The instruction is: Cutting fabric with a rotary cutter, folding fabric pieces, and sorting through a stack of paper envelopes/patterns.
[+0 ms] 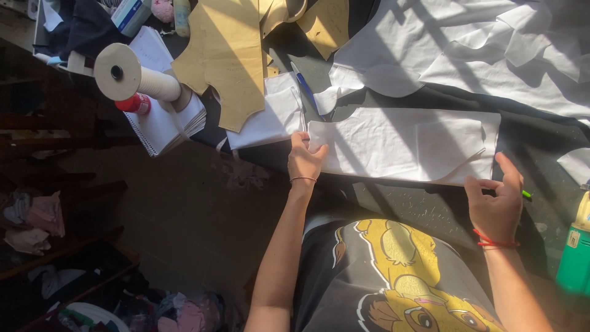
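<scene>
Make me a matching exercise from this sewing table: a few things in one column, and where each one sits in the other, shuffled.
Things:
1. white fabric piece
2. blue pen
3. cone of thread
4. green bottle

Places:
A. at the right edge of the view
B. on the spiral notebook
C. held at both ends by the left hand and right hand
D. on the dark table beside the tan paper pattern

Pairs: 1-C, 2-D, 3-B, 4-A
</scene>
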